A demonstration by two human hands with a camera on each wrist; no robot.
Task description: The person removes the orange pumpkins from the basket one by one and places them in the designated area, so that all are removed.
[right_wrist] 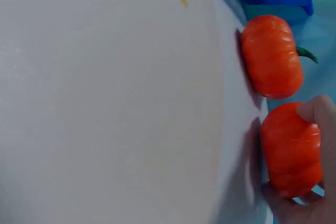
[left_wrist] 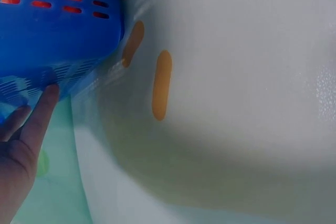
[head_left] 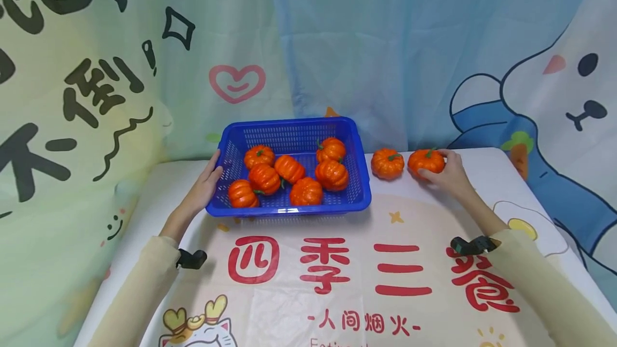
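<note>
Beige sleeves (head_left: 140, 285) nearest, in front of the blue basket (head_left: 289, 211). Touching its left side with the left grip (head_left: 203, 187) uncurled, probably for steadiness. Pinching the farther pumpkin (head_left: 423, 161) to the basket's right with the right grip (head_left: 451, 175), from opposite sides, likely against rolling.

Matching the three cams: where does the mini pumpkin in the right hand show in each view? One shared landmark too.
Head: right of centre; the mini pumpkin is in the right hand, just right of the other loose pumpkin.
Left wrist: not in it.
Right wrist: lower right, directly below the other loose pumpkin.
Shared landmark: the blue plastic basket, at centre in head, upper left in left wrist, top right in right wrist.
</note>
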